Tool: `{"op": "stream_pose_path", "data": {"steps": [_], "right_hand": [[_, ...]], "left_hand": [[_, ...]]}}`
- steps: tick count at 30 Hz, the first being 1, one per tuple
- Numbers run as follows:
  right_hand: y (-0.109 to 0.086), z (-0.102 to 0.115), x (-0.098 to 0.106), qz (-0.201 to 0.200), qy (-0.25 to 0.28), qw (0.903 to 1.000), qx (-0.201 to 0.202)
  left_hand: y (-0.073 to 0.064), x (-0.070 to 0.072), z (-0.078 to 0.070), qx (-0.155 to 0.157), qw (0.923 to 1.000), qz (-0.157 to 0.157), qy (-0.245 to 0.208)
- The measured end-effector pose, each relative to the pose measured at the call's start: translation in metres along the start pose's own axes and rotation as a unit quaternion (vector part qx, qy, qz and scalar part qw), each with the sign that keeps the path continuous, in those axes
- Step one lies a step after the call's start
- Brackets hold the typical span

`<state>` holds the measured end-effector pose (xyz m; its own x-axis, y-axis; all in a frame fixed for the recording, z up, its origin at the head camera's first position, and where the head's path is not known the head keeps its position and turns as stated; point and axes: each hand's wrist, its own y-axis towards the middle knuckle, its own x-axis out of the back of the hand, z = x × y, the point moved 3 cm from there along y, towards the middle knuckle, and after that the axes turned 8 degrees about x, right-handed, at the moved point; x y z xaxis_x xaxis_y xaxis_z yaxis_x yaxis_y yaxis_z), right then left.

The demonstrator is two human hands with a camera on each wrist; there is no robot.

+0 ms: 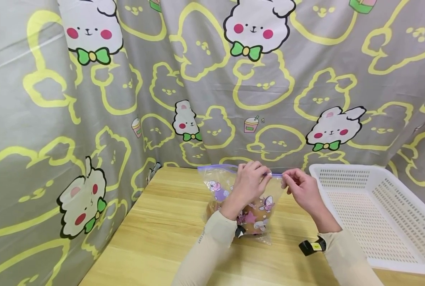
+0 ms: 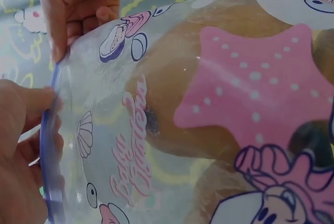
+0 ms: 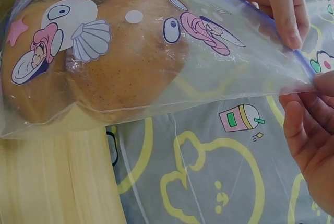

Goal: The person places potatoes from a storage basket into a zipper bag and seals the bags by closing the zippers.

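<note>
A clear zip-top bag (image 1: pixel 217 178) with a purple zip edge stands on the wooden table, printed with pink starfish and shells. Inside are several brown, speckled, rounded fruits (image 3: pixel 120 72) that look like pears. My left hand (image 1: pixel 250 180) pinches the zip edge right of its middle, thumb on one side and fingers on the other in the left wrist view. At the right end of the zip, my right hand (image 1: pixel 302 188) pinches the corner between thumb and fingers. Both hands are close together along the edge. My left forearm partly hides the bag in the head view.
A white perforated plastic basket (image 1: pixel 368 254) stands to the right on the wooden table (image 1: pixel 144 238). Behind and to the left hangs a grey curtain (image 1: pixel 212 91) with cartoon prints. A black strap device (image 1: pixel 310 247) sits at my right wrist.
</note>
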<state>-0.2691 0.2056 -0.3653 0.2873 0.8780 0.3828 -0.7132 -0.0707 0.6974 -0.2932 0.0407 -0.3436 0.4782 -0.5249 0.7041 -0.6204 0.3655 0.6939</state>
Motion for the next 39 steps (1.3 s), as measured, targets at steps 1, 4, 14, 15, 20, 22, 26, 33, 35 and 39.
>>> {"op": "stream_pose_path", "data": {"steps": [1, 4, 14, 15, 20, 22, 26, 33, 35, 39], "right_hand": [[0.000, 0.000, 0.000, -0.001, 0.003, 1.0000, -0.001], [0.001, -0.003, -0.001, -0.001, 0.007, 1.0000, 0.003], [-0.003, -0.006, 0.004, -0.007, -0.060, 0.9957, 0.070], [-0.004, -0.006, 0.005, -0.006, -0.064, 0.9954, 0.071], [-0.005, -0.005, 0.007, 0.003, -0.073, 0.9944, 0.076], [-0.006, -0.005, 0.008, 0.001, -0.070, 0.9945, 0.078], [-0.007, -0.005, 0.010, -0.002, -0.074, 0.9940, 0.081], [-0.008, -0.008, 0.012, -0.004, -0.084, 0.9932, 0.081], [-0.009, -0.009, 0.013, -0.006, -0.084, 0.9930, 0.083], [-0.010, -0.009, 0.014, -0.007, -0.084, 0.9930, 0.083]], "left_hand": [[0.000, 0.000, 0.000, -0.002, 1.0000, 0.003, 0.000], [0.001, 0.000, -0.002, -0.007, 1.0000, 0.004, 0.003], [-0.004, 0.003, 0.004, -0.008, 0.9997, -0.020, 0.007], [-0.006, 0.004, 0.006, -0.006, 0.9998, -0.020, 0.003], [-0.009, 0.006, 0.016, 0.001, 0.9995, -0.025, -0.020], [-0.011, 0.008, 0.020, 0.005, 0.9994, -0.026, -0.024], [-0.014, 0.015, 0.031, 0.010, 0.9994, -0.029, -0.017], [-0.026, 0.032, 0.059, 0.016, 0.9991, -0.039, -0.006], [-0.028, 0.036, 0.067, 0.020, 0.9991, -0.038, -0.003], [-0.032, 0.043, 0.080, 0.038, 0.9989, -0.029, -0.003]]}}
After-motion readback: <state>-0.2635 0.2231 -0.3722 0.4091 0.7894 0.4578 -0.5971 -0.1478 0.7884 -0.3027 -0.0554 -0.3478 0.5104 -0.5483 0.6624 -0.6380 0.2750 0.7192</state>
